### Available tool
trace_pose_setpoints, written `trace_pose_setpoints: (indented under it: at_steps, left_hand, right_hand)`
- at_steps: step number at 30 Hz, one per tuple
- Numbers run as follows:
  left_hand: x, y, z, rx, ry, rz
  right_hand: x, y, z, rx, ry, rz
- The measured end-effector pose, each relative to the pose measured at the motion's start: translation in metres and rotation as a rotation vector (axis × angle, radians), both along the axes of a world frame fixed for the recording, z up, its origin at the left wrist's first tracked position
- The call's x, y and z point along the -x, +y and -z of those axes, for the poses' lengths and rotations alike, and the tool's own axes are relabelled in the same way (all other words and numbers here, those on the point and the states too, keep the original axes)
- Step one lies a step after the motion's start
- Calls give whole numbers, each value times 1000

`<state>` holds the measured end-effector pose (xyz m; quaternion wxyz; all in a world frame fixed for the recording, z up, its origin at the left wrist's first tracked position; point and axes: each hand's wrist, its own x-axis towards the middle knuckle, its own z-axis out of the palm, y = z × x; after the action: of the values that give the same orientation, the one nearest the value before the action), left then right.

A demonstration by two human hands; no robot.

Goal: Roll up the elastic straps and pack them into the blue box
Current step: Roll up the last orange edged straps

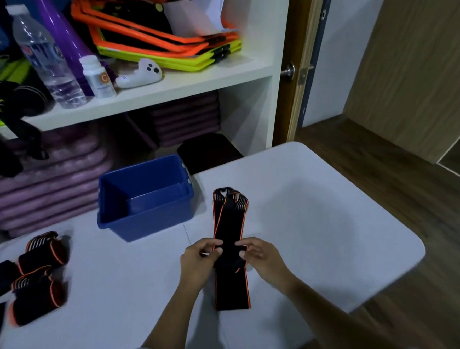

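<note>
A black elastic strap with orange edges (228,220) lies lengthwise on the white table (322,222), folded over itself at its far end. My left hand (200,258) pinches its left edge near the middle, and my right hand (256,254) pinches the right edge opposite. The blue box (117,209) stands to the left beyond the strap with nothing visible inside. Several rolled black-and-orange straps (39,272) lie at the table's left edge.
White shelves behind the table hold a water bottle (46,59), a pill bottle (98,77), a white controller (140,74) and orange and yellow frames (165,42). Purple mats (47,184) are stacked below. A wooden floor and a door (305,60) lie to the right.
</note>
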<state>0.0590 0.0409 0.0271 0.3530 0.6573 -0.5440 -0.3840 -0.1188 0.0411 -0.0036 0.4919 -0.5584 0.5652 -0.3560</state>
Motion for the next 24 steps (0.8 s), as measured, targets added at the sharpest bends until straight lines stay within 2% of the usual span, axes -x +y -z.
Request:
trace_pose_setpoints:
  at_steps: [10,17,21,24]
  left_hand:
    - [-25,49,42,-295,18,45]
    - [-33,42,46,-347,20,27]
    - [-29,10,40,-296,-46,44]
    - [-20,-28,36,-226,-67,13]
  right_hand:
    - [-24,52,33,-184,291,-93]
    - [-30,45,40,-256,272,-48]
    - [-24,18,44,-284,190,55]
    - [-18,-13,51,-234,167,155]
